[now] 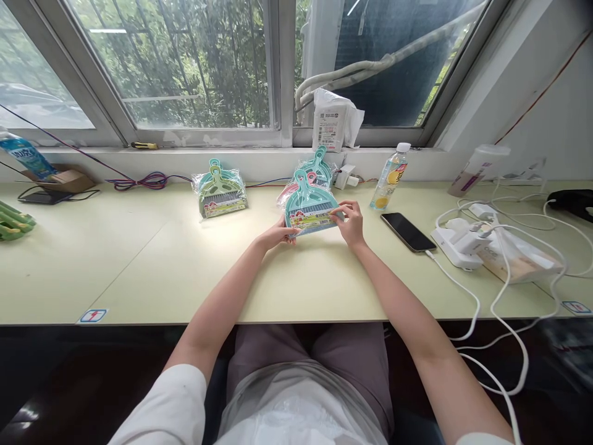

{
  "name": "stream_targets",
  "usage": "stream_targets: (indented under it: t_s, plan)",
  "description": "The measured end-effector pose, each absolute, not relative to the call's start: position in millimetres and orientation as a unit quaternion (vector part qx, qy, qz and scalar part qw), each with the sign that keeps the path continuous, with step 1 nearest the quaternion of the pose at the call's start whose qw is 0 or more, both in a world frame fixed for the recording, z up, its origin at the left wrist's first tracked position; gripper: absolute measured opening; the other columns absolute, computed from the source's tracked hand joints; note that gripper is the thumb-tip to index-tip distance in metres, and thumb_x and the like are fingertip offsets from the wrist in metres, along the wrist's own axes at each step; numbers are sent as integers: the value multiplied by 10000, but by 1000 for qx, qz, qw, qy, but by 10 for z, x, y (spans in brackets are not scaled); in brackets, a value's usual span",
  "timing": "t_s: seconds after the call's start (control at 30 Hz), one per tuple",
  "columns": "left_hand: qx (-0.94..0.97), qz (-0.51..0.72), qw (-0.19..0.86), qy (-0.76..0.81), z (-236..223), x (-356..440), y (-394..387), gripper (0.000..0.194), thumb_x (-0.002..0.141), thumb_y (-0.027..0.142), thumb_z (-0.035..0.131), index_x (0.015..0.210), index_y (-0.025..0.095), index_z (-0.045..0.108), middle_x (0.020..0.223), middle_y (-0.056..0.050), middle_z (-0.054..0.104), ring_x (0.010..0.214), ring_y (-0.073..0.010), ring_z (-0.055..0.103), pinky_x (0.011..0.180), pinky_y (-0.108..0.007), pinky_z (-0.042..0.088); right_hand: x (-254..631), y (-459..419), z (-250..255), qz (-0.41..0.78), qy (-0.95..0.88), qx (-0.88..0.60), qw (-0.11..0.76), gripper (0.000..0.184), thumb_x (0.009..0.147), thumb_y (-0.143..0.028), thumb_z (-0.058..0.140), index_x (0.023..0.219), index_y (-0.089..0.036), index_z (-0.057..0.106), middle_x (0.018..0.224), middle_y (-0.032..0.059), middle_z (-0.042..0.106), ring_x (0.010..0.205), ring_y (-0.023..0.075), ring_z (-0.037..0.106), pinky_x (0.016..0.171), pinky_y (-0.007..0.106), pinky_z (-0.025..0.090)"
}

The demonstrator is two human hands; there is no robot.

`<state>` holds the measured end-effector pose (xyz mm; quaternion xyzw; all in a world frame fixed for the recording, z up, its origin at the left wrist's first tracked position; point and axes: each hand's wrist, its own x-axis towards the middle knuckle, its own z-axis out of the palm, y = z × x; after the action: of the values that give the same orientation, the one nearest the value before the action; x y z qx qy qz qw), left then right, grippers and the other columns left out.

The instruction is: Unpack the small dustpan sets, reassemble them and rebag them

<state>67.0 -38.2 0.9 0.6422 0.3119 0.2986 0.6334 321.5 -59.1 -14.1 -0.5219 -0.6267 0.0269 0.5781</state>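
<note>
White shirt [301,408], bottom centre; one wrapped turquoise dustpan set [311,213], frame centre, over the counter [306,284], left hand [277,233] with grip closed on its lower left corner, right hand [350,222] with grip pinching its right edge; one wrapped green set [225,199], left of centre.

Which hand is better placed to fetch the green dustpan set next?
Probably the left hand: it is nearer the green dustpan set, the right hand being farther across. Both hold the blue dustpan set.
</note>
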Motion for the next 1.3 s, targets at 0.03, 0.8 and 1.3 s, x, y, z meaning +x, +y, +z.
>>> stream_targets:
  t_s: [0.03,0.8,1.3]
  plan:
    - [647,296,630,311,7,659,-379,707,720,252,700,1321,219,328,891,-30,643,543,-97,609,475,-224,394,3215,-593,-137,60,-618,-519,587,281,736,-412,701,939,-218,691,1215,106,560,995,232,589,739,359,516]
    - [699,421,282,505,79,912,-535,318,907,381,466,1195,262,530,918,-27,683,557,-151,569,647,-280,420,3252,-534,-141,351,-477,-478,649,573,510,-481,818,936,-190,571,907,69,686,883,228,656,784,409,542]
    - [717,308,108,616,155,-425,-143,203,862,397,533,951,228,601,998,-68,686,906,-242,617,718,-289,396,2087,-53,-175,295,-605,-441,594,483,635,-456,736,1003,-211,542,880,60,698,786,217,672,743,390,547]
